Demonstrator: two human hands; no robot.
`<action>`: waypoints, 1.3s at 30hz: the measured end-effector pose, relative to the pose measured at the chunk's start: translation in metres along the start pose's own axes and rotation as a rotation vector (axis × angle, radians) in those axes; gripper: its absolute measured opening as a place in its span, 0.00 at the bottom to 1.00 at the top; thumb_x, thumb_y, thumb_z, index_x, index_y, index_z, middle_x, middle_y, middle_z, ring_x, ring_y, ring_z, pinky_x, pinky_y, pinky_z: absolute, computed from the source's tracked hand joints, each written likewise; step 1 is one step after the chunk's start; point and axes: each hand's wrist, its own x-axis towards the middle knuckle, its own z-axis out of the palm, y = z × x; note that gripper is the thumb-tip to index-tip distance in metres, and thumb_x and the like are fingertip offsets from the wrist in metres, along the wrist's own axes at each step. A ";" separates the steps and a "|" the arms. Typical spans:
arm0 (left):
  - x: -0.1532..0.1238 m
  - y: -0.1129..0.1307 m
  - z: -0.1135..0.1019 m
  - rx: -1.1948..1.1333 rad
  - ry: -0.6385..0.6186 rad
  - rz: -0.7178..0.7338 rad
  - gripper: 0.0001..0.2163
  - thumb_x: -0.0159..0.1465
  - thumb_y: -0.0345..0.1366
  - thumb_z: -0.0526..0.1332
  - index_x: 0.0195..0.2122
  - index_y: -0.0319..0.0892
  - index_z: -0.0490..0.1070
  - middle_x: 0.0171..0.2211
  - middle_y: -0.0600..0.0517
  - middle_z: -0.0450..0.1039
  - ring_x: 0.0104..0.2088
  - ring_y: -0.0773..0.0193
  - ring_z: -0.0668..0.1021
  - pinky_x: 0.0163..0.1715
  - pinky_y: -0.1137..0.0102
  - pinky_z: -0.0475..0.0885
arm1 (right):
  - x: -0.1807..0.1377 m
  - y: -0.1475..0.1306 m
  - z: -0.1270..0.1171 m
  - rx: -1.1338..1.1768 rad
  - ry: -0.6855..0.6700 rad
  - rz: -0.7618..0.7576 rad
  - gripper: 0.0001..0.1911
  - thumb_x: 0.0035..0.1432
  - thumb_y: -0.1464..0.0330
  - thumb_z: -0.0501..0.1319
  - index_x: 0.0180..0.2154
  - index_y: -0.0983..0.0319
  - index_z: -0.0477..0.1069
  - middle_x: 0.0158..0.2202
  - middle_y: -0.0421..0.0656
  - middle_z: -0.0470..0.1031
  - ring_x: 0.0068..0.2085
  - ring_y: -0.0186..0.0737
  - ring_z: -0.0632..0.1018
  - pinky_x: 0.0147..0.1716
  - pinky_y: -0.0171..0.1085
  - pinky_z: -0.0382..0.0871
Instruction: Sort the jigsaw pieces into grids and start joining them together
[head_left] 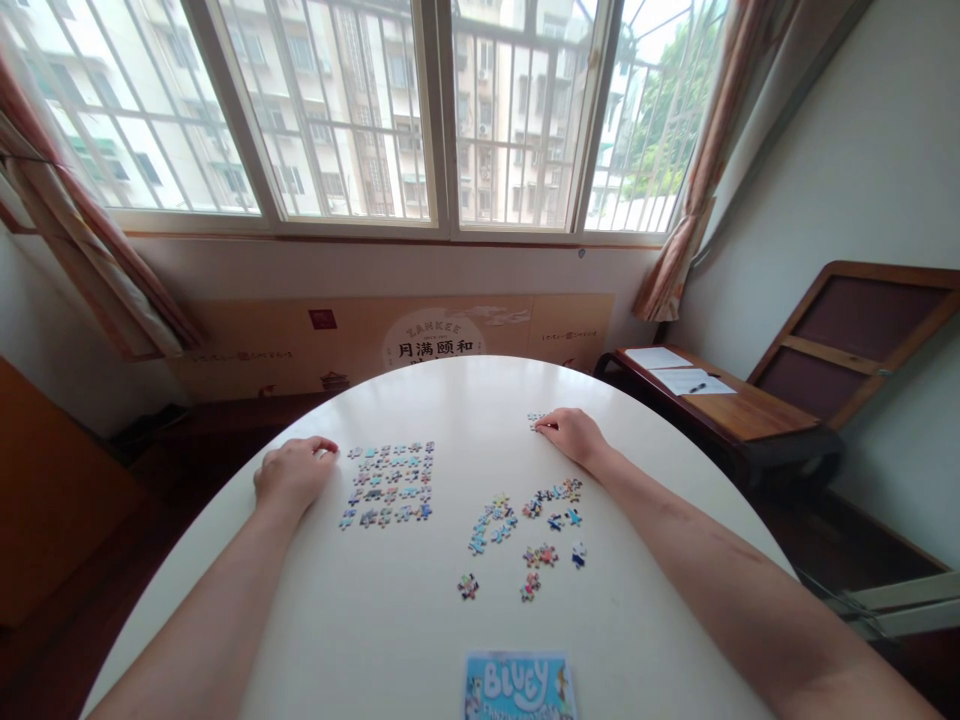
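My left hand [295,472] rests on the white round table [405,640], its fingers loosely bent, a small gap between thumb and forefinger, and nothing visible in them. Just right of it lie several rows of separate jigsaw puzzle pieces [386,478], set out in a rough grid. Farther right, at the far side, my right hand [576,436] pinches a puzzle piece [536,427] at the tabletop, mostly covered by the fingertips. Other pale puzzle pieces [532,416] lie right beside those fingertips. Between my forearms, joined or bunched pieces [495,520] and smaller clusters [541,555] are scattered.
A blue box or card marked "Bluey" [517,688] lies at the near edge of view. Right of the table stands a low wooden table [772,410] with papers [690,381] and a pen. Behind are a printed cardboard panel [352,340] and barred windows.
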 end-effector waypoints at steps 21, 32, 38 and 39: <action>0.001 0.002 -0.002 0.007 -0.034 -0.019 0.15 0.61 0.43 0.57 0.43 0.49 0.80 0.52 0.42 0.74 0.50 0.42 0.74 0.46 0.55 0.70 | 0.001 -0.007 -0.044 0.121 -0.076 -0.097 0.16 0.64 0.63 0.58 0.47 0.60 0.80 0.41 0.46 0.80 0.40 0.40 0.77 0.43 0.36 0.68; -0.001 0.003 -0.006 0.010 -0.054 -0.033 0.16 0.61 0.43 0.57 0.46 0.48 0.79 0.53 0.45 0.73 0.49 0.47 0.73 0.48 0.57 0.70 | -0.009 -0.015 -0.074 0.086 -0.770 -0.035 0.11 0.39 0.63 0.72 0.28 0.60 0.81 0.25 0.41 0.78 0.27 0.36 0.76 0.26 0.32 0.64; -0.001 0.004 -0.006 0.023 -0.053 -0.031 0.16 0.61 0.44 0.57 0.45 0.48 0.79 0.53 0.45 0.73 0.49 0.46 0.73 0.47 0.57 0.70 | -0.006 -0.008 -0.067 0.033 -0.777 0.070 0.10 0.40 0.62 0.72 0.25 0.61 0.80 0.23 0.42 0.77 0.26 0.38 0.75 0.27 0.34 0.65; -0.002 0.005 -0.007 0.027 -0.056 -0.032 0.16 0.61 0.44 0.57 0.46 0.48 0.79 0.53 0.45 0.73 0.49 0.47 0.73 0.48 0.58 0.70 | -0.006 -0.007 -0.066 0.020 -0.750 0.091 0.09 0.41 0.62 0.71 0.25 0.61 0.80 0.23 0.43 0.77 0.26 0.38 0.76 0.27 0.34 0.66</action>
